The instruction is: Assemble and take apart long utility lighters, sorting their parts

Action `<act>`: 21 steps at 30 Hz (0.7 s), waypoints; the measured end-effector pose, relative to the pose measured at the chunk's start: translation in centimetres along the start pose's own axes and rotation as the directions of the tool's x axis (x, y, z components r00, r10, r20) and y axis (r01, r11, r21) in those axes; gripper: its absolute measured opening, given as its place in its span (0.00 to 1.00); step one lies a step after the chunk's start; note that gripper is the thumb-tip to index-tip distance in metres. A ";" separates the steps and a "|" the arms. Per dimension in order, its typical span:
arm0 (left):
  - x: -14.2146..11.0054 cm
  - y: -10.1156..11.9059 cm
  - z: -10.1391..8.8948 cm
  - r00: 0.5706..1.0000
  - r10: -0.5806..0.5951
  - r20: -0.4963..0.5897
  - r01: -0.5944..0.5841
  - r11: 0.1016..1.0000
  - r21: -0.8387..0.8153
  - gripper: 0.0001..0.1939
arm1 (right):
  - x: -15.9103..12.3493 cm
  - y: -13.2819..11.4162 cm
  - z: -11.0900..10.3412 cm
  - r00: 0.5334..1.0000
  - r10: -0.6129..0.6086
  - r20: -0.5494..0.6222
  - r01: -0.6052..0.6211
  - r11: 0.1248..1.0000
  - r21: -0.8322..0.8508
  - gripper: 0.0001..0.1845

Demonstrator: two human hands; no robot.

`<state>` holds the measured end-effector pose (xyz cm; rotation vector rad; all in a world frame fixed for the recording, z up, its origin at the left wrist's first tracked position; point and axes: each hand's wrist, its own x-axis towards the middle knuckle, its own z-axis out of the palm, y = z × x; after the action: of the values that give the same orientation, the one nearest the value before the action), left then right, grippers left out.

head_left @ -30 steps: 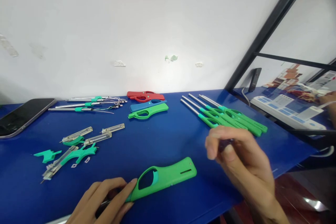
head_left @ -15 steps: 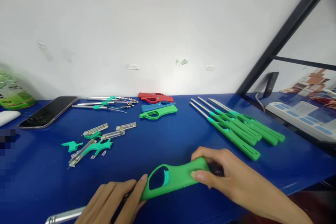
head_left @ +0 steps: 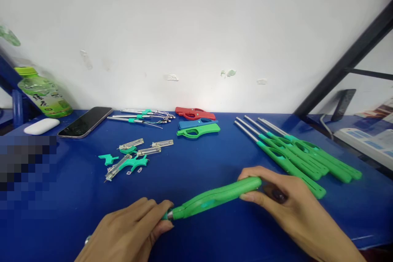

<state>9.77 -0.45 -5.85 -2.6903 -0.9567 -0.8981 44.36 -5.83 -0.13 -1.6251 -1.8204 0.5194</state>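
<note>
Between my hands is a green long-nosed lighter [head_left: 211, 198], turned edge-on so its seam faces up. My left hand [head_left: 132, 225] is closed around its neck, where a bit of metal tube and teal collar shows; the rest of the tube is hidden under the hand. With thumb and fingers, my right hand [head_left: 282, 200] pinches the rounded handle end. A dark rounded thing [head_left: 278, 194], perhaps a tool handle, is also tucked in the right palm. Several green lighters [head_left: 294, 155] with metal tubes lie just beyond my right hand.
Clear fuel tanks [head_left: 149, 151] and teal triggers [head_left: 107, 159] lie left of centre on the blue table [head_left: 196, 163]. Behind them are metal tubes with wires [head_left: 135, 118] and red [head_left: 196, 114], blue [head_left: 196, 123] and green casings [head_left: 199, 130]. A phone [head_left: 86, 122] and bottle [head_left: 43, 92] stand left.
The lighter has turned from its flat face showing to its edge showing. My left hand has shifted its grip to the collar. The camera view has swung left.
</note>
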 end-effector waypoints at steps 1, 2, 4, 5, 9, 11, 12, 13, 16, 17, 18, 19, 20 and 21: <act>0.3 0.0 -0.2 1.000 -0.031 -0.001 0.031 0.999 0.007 0.16 | 0.1 0.1 -0.1 0.999 -0.036 -0.020 0.036 0.999 -0.007 0.09; 0.7 0.1 -0.4 0.998 -0.061 0.003 0.061 0.998 0.000 0.16 | 0.1 0.3 -0.2 0.997 -0.077 -0.032 0.076 0.997 -0.009 0.08; 1.5 0.4 -0.7 0.994 -0.103 0.024 0.104 0.993 -0.055 0.16 | 0.1 0.9 -0.1 0.985 -0.164 -0.051 0.164 0.986 -0.004 0.10; 1.9 0.5 -0.7 0.992 -0.126 0.030 0.128 0.988 -0.084 0.15 | 0.1 1.1 0.1 0.976 -0.208 -0.059 0.209 0.978 -0.002 0.12; 2.8 0.9 -0.4 0.984 -0.152 0.087 0.164 0.976 -0.141 0.14 | -0.1 2.1 0.6 0.958 -0.283 -0.044 0.278 0.956 -0.094 0.16; 3.0 1.1 -0.2 0.985 -0.137 0.105 0.151 0.980 -0.133 0.14 | -0.3 2.4 0.8 0.963 -0.267 -0.017 0.259 0.945 -0.200 0.15; 3.0 1.2 -0.1 0.985 -0.132 0.111 0.146 0.981 -0.127 0.13 | -0.3 2.5 0.9 0.964 -0.266 -0.002 0.256 0.932 -0.256 0.15; 3.1 1.4 0.0 0.985 -0.125 0.118 0.139 0.982 -0.127 0.12 | -0.4 2.5 0.9 0.961 -0.275 0.009 0.265 0.914 -0.309 0.15; 3.4 2.0 0.1 0.981 -0.117 0.156 0.142 0.977 -0.159 0.13 | -0.4 1.6 1.4 0.934 -0.354 0.041 0.335 0.835 -0.437 0.22; 3.5 2.2 0.1 0.979 -0.117 0.169 0.147 0.974 -0.173 0.13 | -0.3 1.0 1.7 0.919 -0.390 0.059 0.371 0.803 -0.467 0.24; 3.5 2.3 0.1 0.977 -0.119 0.178 0.151 0.972 -0.181 0.13 | -0.1 0.3 2.1 0.901 -0.426 0.087 0.411 0.769 -0.489 0.27; 3.6 2.5 0.2 0.976 -0.118 0.182 0.151 0.971 -0.184 0.13 | 0.2 -0.5 2.7 0.882 -0.454 0.123 0.450 0.736 -0.507 0.30; 3.6 2.6 0.2 0.977 -0.115 0.182 0.148 0.972 -0.184 0.13 | 0.5 -1.3 3.3 0.861 -0.482 0.164 0.490 0.699 -0.520 0.33; 3.6 2.6 0.3 0.978 -0.108 0.177 0.141 0.973 -0.184 0.13 | 0.8 -2.1 3.9 0.844 -0.494 0.209 0.522 0.668 -0.530 0.34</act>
<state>13.71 -0.55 -3.83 -2.9381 -1.1388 -0.8417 40.15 -4.86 -1.38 -1.3290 -2.5065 -0.2855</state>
